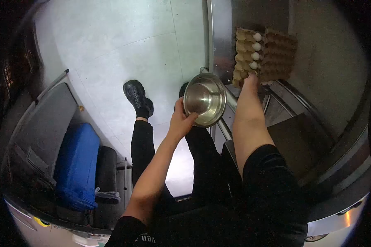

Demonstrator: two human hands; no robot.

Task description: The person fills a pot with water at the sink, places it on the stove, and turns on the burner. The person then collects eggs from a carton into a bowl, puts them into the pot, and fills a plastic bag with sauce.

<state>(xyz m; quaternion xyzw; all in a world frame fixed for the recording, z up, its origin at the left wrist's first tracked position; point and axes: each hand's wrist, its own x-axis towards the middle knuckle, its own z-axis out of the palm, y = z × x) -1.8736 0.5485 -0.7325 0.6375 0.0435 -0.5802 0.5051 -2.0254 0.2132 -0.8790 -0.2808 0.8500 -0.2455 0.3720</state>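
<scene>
The one lettering that can be made out stands on the black shirt (125, 232), at the bottom of the view beside the left arm: small white letters (143, 238) that look like "ven" — only a piece of a longer print, it seems, with a further mark just beside them too unclear to read. That is all the legible text — no brand, number or sign can be read elsewhere.
</scene>
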